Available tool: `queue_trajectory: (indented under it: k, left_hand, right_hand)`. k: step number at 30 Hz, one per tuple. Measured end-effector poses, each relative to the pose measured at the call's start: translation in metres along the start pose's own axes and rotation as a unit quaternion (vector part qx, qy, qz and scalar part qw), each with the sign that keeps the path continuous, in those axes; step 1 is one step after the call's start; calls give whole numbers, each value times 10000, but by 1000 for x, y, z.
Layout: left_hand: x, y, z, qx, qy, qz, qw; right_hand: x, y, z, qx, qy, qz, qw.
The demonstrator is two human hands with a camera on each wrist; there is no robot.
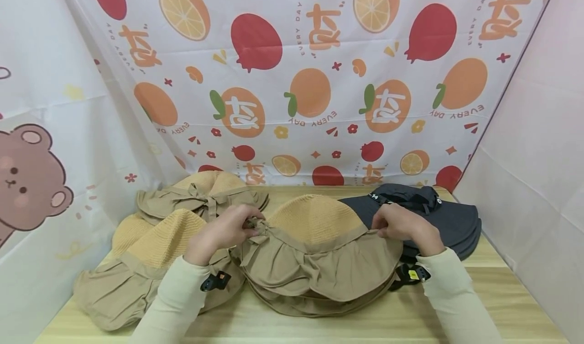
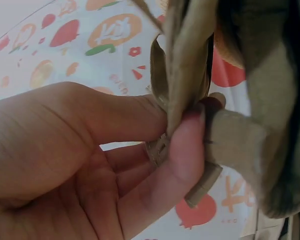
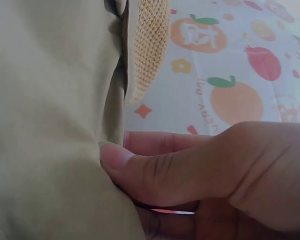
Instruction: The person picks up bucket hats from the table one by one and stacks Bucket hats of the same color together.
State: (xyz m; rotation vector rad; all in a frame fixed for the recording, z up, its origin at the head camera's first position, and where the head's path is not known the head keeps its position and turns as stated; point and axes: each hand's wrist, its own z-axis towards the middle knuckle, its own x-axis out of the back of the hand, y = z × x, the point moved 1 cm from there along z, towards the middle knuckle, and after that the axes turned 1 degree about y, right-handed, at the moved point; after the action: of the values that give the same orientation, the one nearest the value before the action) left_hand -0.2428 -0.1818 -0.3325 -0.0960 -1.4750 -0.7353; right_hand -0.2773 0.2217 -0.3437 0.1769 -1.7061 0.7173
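While your left hand (image 1: 230,228) pinches the hat (image 1: 315,219) near its bow (image 1: 259,231) and your right hand (image 1: 399,223) pinches its brim (image 1: 349,268), hold both sides evenly level.

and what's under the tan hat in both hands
Under the tan hat, more tan brim fabric shows at the front, over the wooden table; whatever lies further in is covered.

The tan hat (image 1: 315,252) and right hand (image 1: 403,226) partly hide the dark headwear (image 1: 452,227).
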Motion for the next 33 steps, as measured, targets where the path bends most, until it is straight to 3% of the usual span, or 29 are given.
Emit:
queue_trajectory:
  k: [7,17,20,25,29,33]
  left_hand:
    - [-6,-5,2,189,-471,61,9987]
    - [3,8,0,381,-642,309,9967]
    - [4,18,0,74,-554,376,9977]
    - [0,37,0,-437,-251,495,9975]
    - [-7,50,-1,-492,-28,620,9969]
    - [-18,58,-1,-342,195,778,9962]
  right_hand:
    - [-11,-5,1,-252,-198,-167,9993]
    - [-7,-17,-7,-569,-317,-268,9975]
    - [-5,-24,-10,-451,-232,-340,9981]
    - [-5,-41,-10,-24,324,-481,9983]
    - [-11,-58,-7,407,658,-386,9963]
    - [-23,-71,-1,805,567,-196,9950]
